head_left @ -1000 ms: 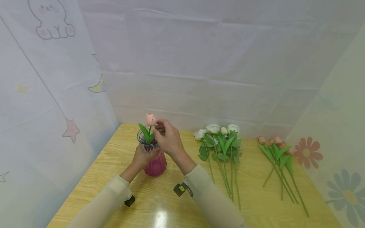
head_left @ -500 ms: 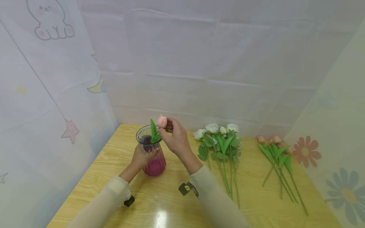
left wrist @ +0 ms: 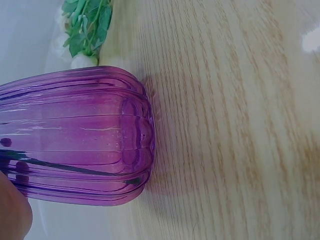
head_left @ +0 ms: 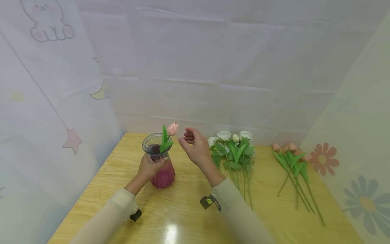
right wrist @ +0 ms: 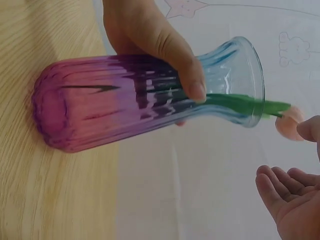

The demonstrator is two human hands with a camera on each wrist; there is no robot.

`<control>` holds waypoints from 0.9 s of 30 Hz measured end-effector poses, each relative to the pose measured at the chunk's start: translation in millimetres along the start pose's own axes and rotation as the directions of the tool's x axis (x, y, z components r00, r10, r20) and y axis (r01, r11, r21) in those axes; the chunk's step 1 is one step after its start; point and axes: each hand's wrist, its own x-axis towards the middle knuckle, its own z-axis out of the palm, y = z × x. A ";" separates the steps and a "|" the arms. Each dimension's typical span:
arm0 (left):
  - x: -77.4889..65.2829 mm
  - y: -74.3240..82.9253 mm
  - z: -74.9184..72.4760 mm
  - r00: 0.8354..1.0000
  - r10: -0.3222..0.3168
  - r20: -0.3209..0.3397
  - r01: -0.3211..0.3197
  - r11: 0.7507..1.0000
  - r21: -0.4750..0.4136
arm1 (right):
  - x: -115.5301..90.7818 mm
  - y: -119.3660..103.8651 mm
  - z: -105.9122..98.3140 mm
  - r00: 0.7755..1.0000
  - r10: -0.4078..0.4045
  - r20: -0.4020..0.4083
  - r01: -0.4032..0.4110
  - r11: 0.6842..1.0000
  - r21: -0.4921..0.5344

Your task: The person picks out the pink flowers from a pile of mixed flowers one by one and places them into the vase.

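Observation:
A ribbed glass vase, purple below and bluish at its flared rim, stands on the table. My left hand grips its neck, the thumb across the front in the right wrist view. One pink tulip with green leaves stands in the vase, leaning right over the rim. Through the purple glass its dark stem shows, reaching near the bottom in the left wrist view. My right hand is held in the air just right of the bloom, thumb and fingers apart, with nothing between them.
White roses with green leaves lie on the wooden table right of my right hand. Farther right lies a bunch of pink tulips. A pale printed cloth hangs behind and at both sides.
The tulip has swung from the left of the vase mouth to its right side. My right hand has let go of it and drawn away right. The left hand keeps its hold.

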 end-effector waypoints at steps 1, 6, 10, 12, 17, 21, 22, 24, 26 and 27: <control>-0.9 5.9 -0.3 1.000 -0.002 0.002 0.002 1.000 0.006 | -0.1 1.7 -2.0 1.000 0.007 -0.006 -0.007 1.000 -0.007; -5.5 33.6 -0.2 1.000 -0.009 -0.003 0.009 0.999 0.041 | -1.7 10.2 -14.3 0.999 0.035 -0.023 -0.036 0.999 -0.032; -5.2 32.7 0.0 1.000 -0.012 -0.004 0.012 0.999 0.040 | -4.5 18.3 -25.7 0.998 0.066 -0.015 -0.066 0.997 -0.050; -5.0 32.0 0.0 1.000 -0.019 -0.004 0.020 0.999 0.037 | -6.4 22.3 -31.8 0.996 0.089 -0.005 -0.089 0.995 -0.055; -4.3 31.4 -0.4 0.999 -0.037 -0.005 0.037 0.998 0.043 | -11.1 30.9 -46.3 0.994 0.106 0.001 -0.105 0.992 -0.075; -4.8 32.0 -0.3 0.999 -0.049 -0.009 0.049 0.995 0.082 | -13.9 36.4 -55.7 0.996 0.089 -0.013 -0.090 0.991 -0.095; -5.0 32.2 -0.5 0.999 -0.050 -0.012 0.051 0.994 0.094 | -14.5 37.4 -57.7 0.996 0.094 -0.011 -0.094 0.991 -0.095; -5.2 32.7 -0.8 0.999 -0.052 -0.013 0.053 0.993 0.101 | -15.7 39.1 -61.4 0.994 0.107 -0.011 -0.108 0.989 -0.098; -5.3 32.9 -0.9 0.999 -0.051 -0.010 0.052 0.994 0.099 | -16.8 41.2 -64.8 0.993 0.120 -0.009 -0.121 0.988 -0.096; -5.2 32.9 -0.9 0.999 -0.050 -0.009 0.051 0.994 0.093 | -17.2 42.2 -66.4 0.992 0.125 -0.012 -0.126 0.987 -0.101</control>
